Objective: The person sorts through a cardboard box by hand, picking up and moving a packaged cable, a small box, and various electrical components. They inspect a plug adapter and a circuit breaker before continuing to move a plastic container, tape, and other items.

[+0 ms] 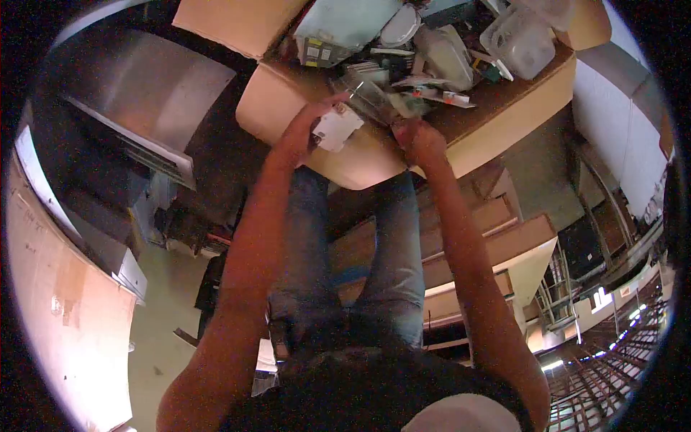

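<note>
My left hand [311, 124] is closed around a small white card-like piece [337, 128] at the near rim of an open cardboard box [504, 122]. My right hand [419, 142] grips the edge of a clear plastic container [371, 97] that lies between both hands. The box is full of plastic ware: clear tubs [522, 39], a white lid [399, 29] and a pale teal bag [345, 25]. Below the hands I see my legs in blue jeans [392, 273].
A stainless steel unit [137, 93] stands at the left, with a large cardboard sheet [65, 302] below it. Flattened or stacked cardboard boxes [504, 237] lie under the open box. Metal racking [604, 360] fills the lower right. Pale floor [169, 288] shows at lower left.
</note>
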`<act>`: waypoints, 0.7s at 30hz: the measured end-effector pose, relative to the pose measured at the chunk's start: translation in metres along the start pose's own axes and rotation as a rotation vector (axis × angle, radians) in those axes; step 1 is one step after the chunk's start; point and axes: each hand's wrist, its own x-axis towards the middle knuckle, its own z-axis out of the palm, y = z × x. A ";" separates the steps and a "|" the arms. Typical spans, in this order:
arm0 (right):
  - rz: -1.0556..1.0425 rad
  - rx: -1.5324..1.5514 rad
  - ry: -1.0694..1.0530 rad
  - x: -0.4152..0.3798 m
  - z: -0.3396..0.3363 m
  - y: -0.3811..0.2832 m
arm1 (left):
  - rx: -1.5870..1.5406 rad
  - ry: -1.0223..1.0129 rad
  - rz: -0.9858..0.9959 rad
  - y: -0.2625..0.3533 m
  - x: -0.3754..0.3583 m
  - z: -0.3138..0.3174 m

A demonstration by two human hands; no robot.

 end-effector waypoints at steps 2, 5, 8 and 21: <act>-0.081 0.108 0.034 0.012 -0.004 0.007 | -0.162 0.014 -0.163 0.000 -0.002 -0.016; -0.188 0.351 0.271 0.029 -0.014 0.012 | -0.272 -0.025 -0.232 -0.017 -0.006 -0.038; -0.127 0.359 0.344 0.026 -0.008 0.011 | -0.299 -0.002 -0.200 -0.031 -0.013 -0.039; 0.217 0.345 0.395 0.037 0.027 -0.034 | 0.095 0.057 -0.264 -0.076 -0.010 -0.016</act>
